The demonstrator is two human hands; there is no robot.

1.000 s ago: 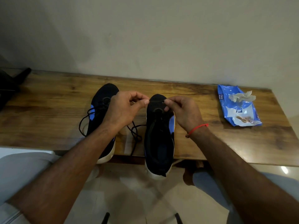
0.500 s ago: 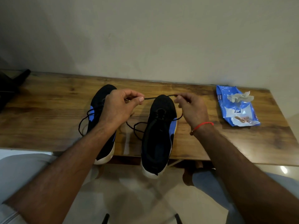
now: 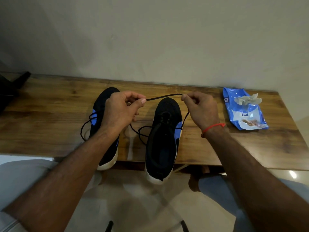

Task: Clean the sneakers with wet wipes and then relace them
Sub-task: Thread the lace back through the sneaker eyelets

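The left hand (image 3: 120, 111) and right hand (image 3: 201, 109) each pinch the black shoelace (image 3: 164, 96), stretched above the right sneaker (image 3: 163, 136). Both sneakers (the left sneaker (image 3: 100, 104) partly hidden) overhang the wooden table's (image 3: 50, 118) near edge; the wet-wipes pack (image 3: 244, 113) lies near its right end.

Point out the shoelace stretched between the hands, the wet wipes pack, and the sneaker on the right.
shoelace (image 3: 164, 96): head view, on the taut stretch between the two hands.
wet wipes pack (image 3: 245, 113): head view, on the blue wrapper's middle.
right sneaker (image 3: 168, 108): head view, on the black toe.
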